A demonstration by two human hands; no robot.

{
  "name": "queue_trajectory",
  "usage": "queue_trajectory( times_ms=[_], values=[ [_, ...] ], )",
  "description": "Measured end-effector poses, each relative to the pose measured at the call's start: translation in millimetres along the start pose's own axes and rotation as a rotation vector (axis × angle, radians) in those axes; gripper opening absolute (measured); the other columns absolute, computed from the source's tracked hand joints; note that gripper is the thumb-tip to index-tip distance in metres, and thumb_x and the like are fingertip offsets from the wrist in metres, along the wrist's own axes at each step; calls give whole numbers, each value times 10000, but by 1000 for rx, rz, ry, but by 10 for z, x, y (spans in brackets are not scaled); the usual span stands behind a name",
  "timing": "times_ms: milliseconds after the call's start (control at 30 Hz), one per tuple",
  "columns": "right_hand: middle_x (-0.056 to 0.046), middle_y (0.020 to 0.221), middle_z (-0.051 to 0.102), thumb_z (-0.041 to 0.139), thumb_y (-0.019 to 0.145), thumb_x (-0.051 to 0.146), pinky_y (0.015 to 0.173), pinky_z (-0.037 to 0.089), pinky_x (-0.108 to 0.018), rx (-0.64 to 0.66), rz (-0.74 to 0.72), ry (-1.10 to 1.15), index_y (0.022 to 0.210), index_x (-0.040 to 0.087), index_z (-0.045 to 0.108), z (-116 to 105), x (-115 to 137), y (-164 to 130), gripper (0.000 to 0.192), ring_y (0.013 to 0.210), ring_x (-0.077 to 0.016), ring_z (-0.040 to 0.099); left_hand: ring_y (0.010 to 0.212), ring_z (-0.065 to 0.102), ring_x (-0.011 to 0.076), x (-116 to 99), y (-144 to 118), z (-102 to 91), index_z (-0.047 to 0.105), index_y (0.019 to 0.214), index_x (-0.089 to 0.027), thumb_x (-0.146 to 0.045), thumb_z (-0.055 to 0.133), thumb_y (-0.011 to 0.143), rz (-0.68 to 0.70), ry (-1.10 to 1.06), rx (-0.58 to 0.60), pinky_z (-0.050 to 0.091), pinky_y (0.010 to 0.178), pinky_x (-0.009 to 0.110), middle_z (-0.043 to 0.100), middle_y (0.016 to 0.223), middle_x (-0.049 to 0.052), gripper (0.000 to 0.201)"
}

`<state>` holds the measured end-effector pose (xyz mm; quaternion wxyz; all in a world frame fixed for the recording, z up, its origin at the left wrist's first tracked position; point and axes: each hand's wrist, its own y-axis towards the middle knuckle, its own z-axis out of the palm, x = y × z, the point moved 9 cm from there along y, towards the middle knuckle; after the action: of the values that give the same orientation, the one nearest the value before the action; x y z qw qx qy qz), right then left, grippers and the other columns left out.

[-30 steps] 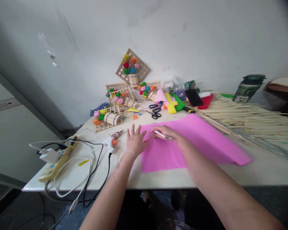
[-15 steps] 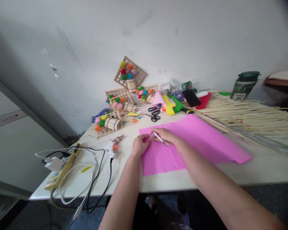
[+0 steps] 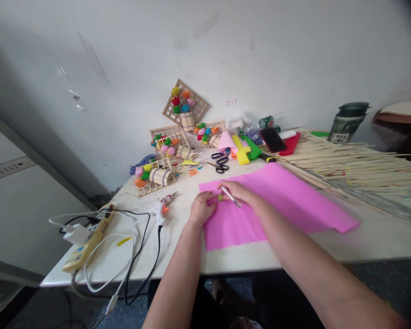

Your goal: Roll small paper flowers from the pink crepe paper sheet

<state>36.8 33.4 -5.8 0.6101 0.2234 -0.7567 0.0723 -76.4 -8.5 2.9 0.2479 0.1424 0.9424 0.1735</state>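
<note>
A wide sheet of pink crepe paper (image 3: 281, 196) lies on the table under both of my hands. My right hand (image 3: 238, 191) is closed around a white pen (image 3: 230, 197), held slanted over the sheet near its left end. Between my hands, a small round yellowish disc (image 3: 220, 197) rests on the paper, too small to identify surely. My left hand (image 3: 202, 208) lies on the paper's left edge, its fingers stretched toward the disc; whether they touch it is not clear.
A hot glue gun (image 3: 160, 210) and a power strip (image 3: 89, 242) with trailing cables lie left. Black scissors (image 3: 220, 162) sit beyond the paper. Bamboo lattice pieces with paper flowers (image 3: 160, 176) stand behind. Thin sticks (image 3: 356, 164), a phone (image 3: 272, 140) and a cup (image 3: 349, 122) are right.
My left hand has flattened a little on the paper, and my right hand has shifted slightly right with the pen. The yellowish disc shows more fully between them.
</note>
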Motion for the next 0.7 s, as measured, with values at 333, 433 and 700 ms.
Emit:
queue_trajectory(
  times_ms=[333, 433, 700],
  values=[
    [26, 623, 602, 495, 683, 195, 488, 416, -160, -43, 35, -85, 779, 191, 610, -50, -88, 22, 150, 514, -76, 525, 1150, 435, 204, -238, -94, 90, 585, 1086, -308, -454, 373, 842, 150, 337, 114, 269, 1009, 402, 530, 1209, 29, 355],
    [22, 653, 615, 523, 652, 175, 501, 422, -159, -23, 22, -92, 789, 191, 607, -42, -36, -4, 161, 529, -78, 536, 1152, 427, 205, -287, -110, 85, 563, 1111, -303, -464, 343, 851, 170, 393, 129, 249, 1013, 416, 533, 1200, 34, 377],
    [2, 667, 631, 469, 728, 267, 517, 433, -176, -23, 96, -8, 799, 184, 610, -38, -4, -53, 178, 541, -91, 550, 1150, 421, 213, -321, -139, 61, 520, 1135, -346, -494, 318, 849, 141, 461, 142, 217, 1011, 465, 517, 1218, 8, 380]
  ],
)
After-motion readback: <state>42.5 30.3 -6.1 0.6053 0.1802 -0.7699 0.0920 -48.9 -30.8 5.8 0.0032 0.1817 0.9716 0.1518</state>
